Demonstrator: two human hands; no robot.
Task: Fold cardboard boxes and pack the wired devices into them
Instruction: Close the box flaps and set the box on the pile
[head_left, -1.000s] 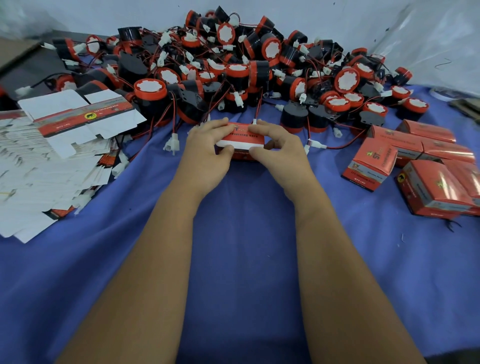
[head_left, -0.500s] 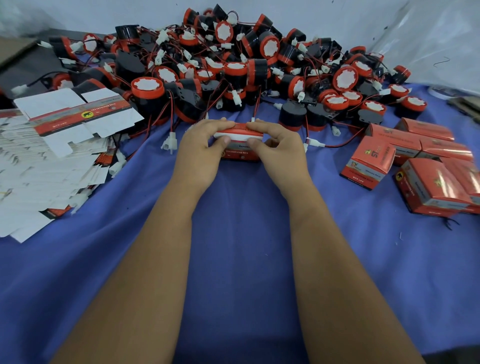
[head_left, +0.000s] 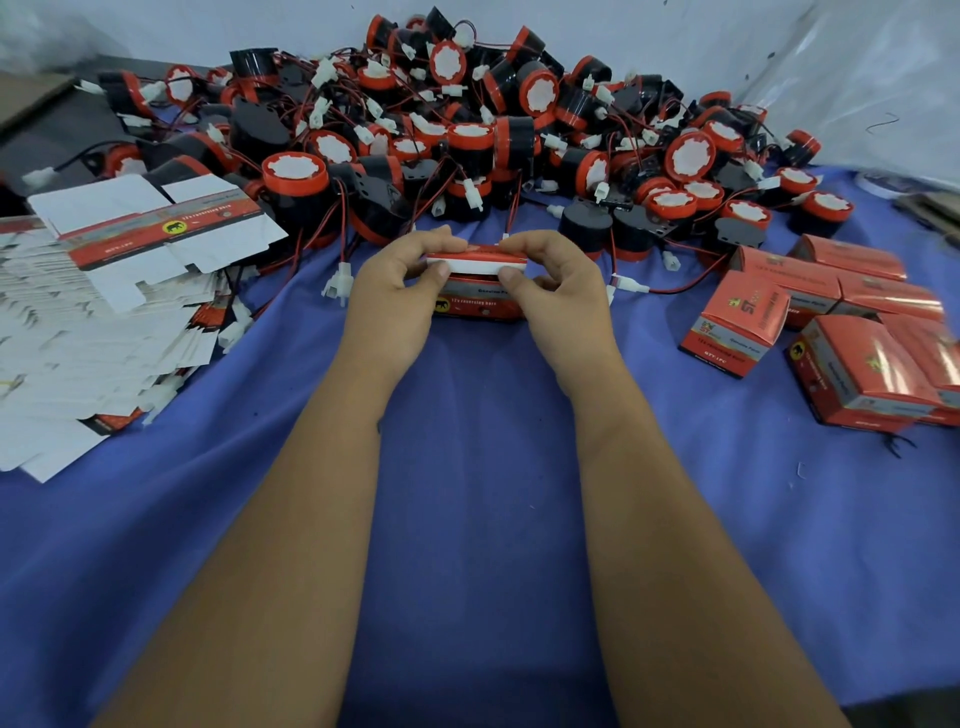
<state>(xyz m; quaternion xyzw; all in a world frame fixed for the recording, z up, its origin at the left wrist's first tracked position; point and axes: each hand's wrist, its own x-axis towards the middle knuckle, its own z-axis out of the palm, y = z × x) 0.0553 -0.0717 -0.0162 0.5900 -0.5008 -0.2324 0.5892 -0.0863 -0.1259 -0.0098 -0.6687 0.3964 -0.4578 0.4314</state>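
- left hand (head_left: 392, 283) grips the left end of the small red printed cardboard box (head_left: 477, 296), thumb on its white flap;
- box lies crosswise on the blue cloth (head_left: 467, 519), just before the pile of black-and-red wired devices (head_left: 467, 135);
- right hand (head_left: 558, 288) grips the right end, equally near.

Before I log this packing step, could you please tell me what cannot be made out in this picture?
All in the head view:
- Inside of the box: hidden by its flap and both hands, left hand, right hand; whether a device is inside is unclear.
- Packed boxes: cut off by the right edge; count unclear.
- Flat cartons: cut off by the left edge.
- Small print on the box: too small to read.
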